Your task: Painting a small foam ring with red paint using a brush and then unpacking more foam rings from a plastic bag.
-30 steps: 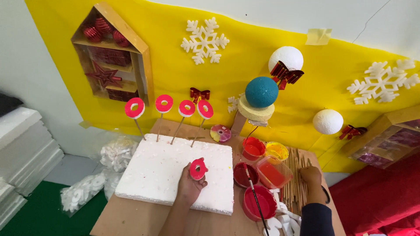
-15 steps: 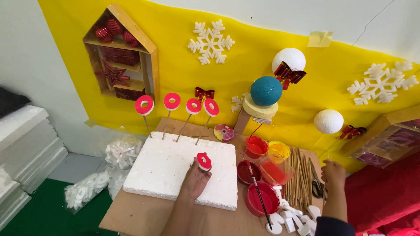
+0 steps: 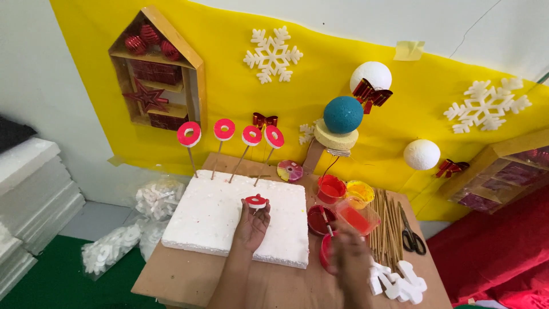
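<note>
Red paint coats the foam ring (image 3: pixel 255 201) pinched at the fingertips of the left hand (image 3: pixel 251 224), held over the white foam slab (image 3: pixel 229 220) — painting looks done. Next it needs a skewer from the wooden sticks (image 3: pixel 388 226). The right hand (image 3: pixel 347 260) is blurred beside the paint pots (image 3: pixel 331 189) — whether it grips anything, I cannot tell.

Left hand (image 3: pixel 251 224) raised with fingers pinched, right hand (image 3: pixel 350 263) blurred, lowered
</note>
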